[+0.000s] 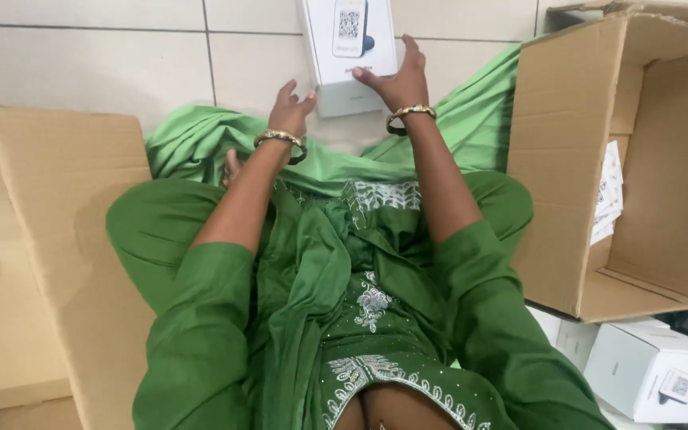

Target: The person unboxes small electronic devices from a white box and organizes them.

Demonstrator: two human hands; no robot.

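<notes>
A white product box point(350, 56) with a small device pictured on its top lies on the tiled floor in front of me. My right hand point(398, 78) rests on its right side, thumb on the box's lower edge and fingers along the side. My left hand point(291, 109) hovers just left of the box with fingers spread, apparently not touching it. Both wrists wear gold bangles. I sit cross-legged in green clothes.
A large open cardboard box point(599, 159) lies on its side at my right with white packets inside. More white product boxes point(651, 368) sit at lower right. A flattened cardboard flap point(65, 207) lies at my left. Green cloth point(193, 143) spreads over the floor.
</notes>
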